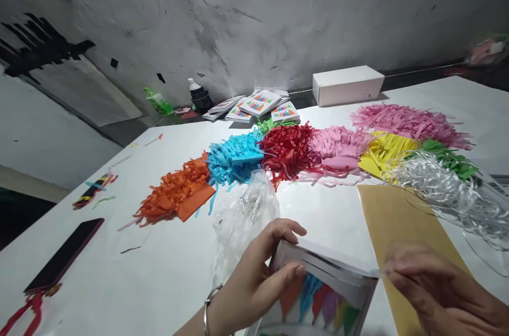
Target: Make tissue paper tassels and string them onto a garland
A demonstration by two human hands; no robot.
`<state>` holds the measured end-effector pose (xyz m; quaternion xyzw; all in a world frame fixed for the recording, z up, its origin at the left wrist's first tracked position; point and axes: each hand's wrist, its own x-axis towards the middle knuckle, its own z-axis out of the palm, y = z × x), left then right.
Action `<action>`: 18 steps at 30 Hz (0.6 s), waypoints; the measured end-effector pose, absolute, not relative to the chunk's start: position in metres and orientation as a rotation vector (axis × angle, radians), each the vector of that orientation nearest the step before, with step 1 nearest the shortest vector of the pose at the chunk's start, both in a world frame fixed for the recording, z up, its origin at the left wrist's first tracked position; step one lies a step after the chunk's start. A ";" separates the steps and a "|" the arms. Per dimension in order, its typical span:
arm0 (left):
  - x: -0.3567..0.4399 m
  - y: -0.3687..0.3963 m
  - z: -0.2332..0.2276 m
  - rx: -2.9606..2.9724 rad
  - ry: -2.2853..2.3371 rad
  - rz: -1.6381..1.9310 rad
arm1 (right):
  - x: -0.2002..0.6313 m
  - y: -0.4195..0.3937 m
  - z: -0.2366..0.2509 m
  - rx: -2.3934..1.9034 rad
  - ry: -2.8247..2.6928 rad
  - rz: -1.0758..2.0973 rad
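Note:
My left hand (264, 277) is closed around the upper left edge of a flat white printed box (330, 299), thumb on its front and fingers behind. The box shows a row of coloured tassels and is cut off by the bottom of the view. At its upper right corner, my right hand (433, 283) is blurred, with thumb and fingers pinched together. A thin whitish bit shows between those fingertips and the corner, too smeared to name. Just behind my left hand lies a crumpled clear plastic bag (250, 203). Beneath my right hand is a tan card sheet (401, 219).
Fringed paper bundles cross the white table: orange (175, 193), blue (234, 156), red (288, 148), pink (336, 148) and yellow (384, 153). Silvery ribbon (445, 193) lies right. Similar boxes (260, 103) and a white carton (348, 87) stand behind. A phone (66, 254) and red-handled tool (29, 315) lie left.

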<state>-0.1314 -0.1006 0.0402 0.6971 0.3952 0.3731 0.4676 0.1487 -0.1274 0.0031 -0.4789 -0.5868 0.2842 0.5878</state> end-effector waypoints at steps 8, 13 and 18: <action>-0.129 -0.111 0.039 1.683 0.879 0.974 | 0.113 -0.114 0.043 -1.093 -1.658 1.207; -0.128 -0.113 0.037 1.636 0.883 0.968 | 0.114 -0.115 0.035 -1.050 -1.755 1.102; -0.126 -0.113 0.035 1.588 0.879 0.954 | 0.114 -0.114 0.034 -1.042 -1.880 0.974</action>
